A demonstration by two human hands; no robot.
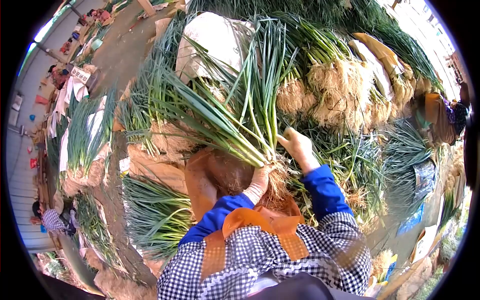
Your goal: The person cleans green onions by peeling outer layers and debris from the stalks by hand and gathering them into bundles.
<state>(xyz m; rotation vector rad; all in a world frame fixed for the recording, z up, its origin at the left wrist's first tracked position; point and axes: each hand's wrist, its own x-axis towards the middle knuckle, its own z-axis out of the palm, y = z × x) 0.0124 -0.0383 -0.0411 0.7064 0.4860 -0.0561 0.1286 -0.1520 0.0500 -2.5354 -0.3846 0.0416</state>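
Note:
My left hand (pixel 257 182) is closed around the root end of a bunch of garlic greens (pixel 245 147), just above the brown apron. The long flat leaves fan out up and to the left, and pale tangled roots (pixel 278 185) hang beside the hand. My right hand (pixel 299 147) is at the bunch's right side, thumb and finger closed at the lower part of one stem (pixel 273 131); the other fingers are curled and partly hidden. An orange-brown apron (pixel 200 175) covers my lap beneath both hands.
Rooted bundles (pixel 340 85) lie ahead to the right, near a white sack (pixel 215 42). More greens (pixel 155 215) lie to my left and loose leaves (pixel 350 160) to my right. Blue plastic (pixel 412 217) is on the floor at right. Another person (pixel 54 220) sits at far left.

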